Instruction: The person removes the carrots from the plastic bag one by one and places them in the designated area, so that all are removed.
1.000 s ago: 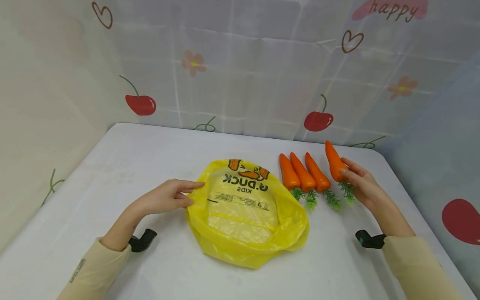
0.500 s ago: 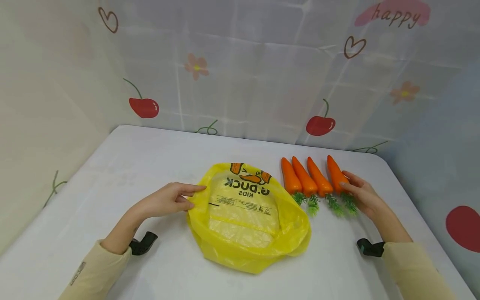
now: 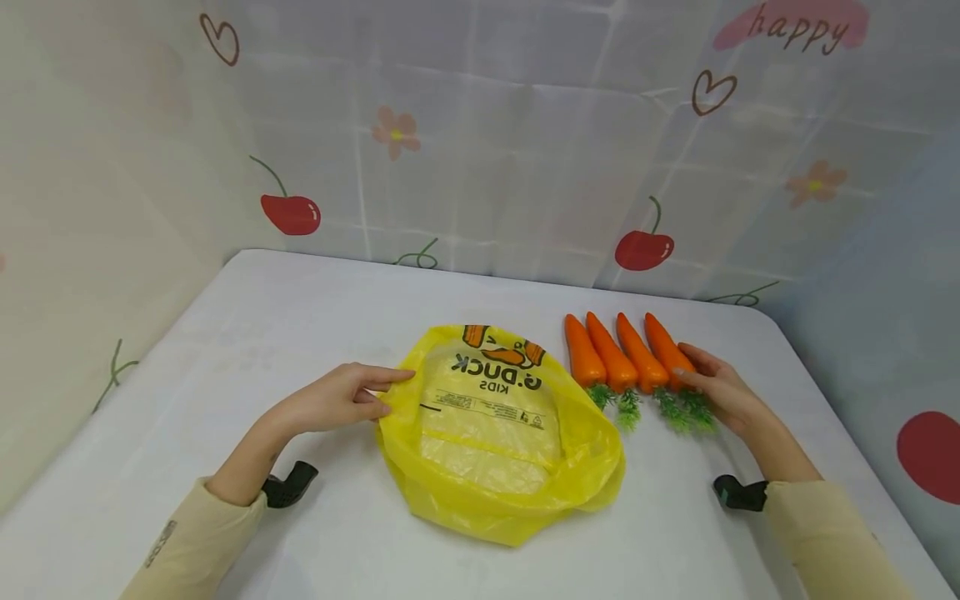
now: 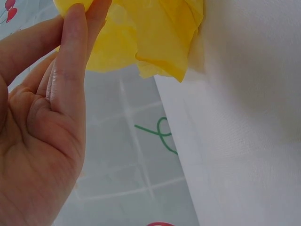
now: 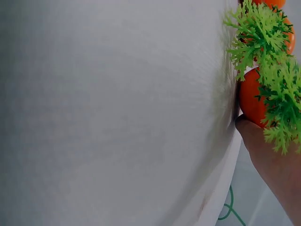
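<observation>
A yellow plastic bag (image 3: 517, 508) printed with a duck and "G.DUCK KIDS" stands with its mouth spread wide mid-table. My left hand (image 3: 330, 402) pinches its left rim between thumb and fingers; the left wrist view shows the same pinch on the bag (image 4: 162, 37). To the bag's right, glossy orange carrots with green leafy tops lie side by side, tips pointing to the back. My right hand (image 3: 723, 387) holds the rightmost carrot (image 3: 663, 340) near its thick end, close against the neighbouring carrot (image 3: 637, 350). In the right wrist view, leaves partly cover the held carrot (image 5: 250, 96).
Two more carrots, the leftmost one (image 3: 581, 350) nearest the bag, complete the row. A white cloth covers the table (image 3: 300, 300). Behind it hangs a patterned curtain (image 3: 480, 183). A black wrist mount (image 3: 291, 485) juts out below each hand.
My right hand has lowered the rightmost carrot to the table and slid it left against the row. The left hand keeps its pinch on the bag rim.
</observation>
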A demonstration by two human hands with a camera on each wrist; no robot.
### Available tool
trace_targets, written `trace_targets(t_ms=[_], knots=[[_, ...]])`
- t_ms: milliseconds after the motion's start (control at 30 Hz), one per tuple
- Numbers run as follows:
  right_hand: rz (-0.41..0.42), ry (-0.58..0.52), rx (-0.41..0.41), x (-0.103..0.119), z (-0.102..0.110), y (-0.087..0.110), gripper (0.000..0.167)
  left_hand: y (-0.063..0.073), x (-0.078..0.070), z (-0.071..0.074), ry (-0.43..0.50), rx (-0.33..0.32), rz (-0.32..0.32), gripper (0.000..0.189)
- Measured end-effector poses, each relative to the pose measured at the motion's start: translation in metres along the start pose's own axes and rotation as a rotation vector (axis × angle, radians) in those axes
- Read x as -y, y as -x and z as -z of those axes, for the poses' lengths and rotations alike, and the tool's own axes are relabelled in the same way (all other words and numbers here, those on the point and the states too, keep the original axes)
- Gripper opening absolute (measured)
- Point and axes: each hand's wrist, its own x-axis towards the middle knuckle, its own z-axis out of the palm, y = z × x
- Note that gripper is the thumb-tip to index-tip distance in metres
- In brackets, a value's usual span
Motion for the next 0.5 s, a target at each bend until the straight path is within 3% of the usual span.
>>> trace_targets(t_ms=[333,500], knots=[[0.012,0.019,-0.021,0.0025,0.0020,-0.0035,0.074,-0.0043,0.0009,0.0013,0.005,0.000,-0.007,0.052],[-0.005,0.018,-0.041,0.0038,0.0045,-0.0015,0.073,-0.0047,0.0010,0.0005,0.013,0.005,0.026,0.054]])
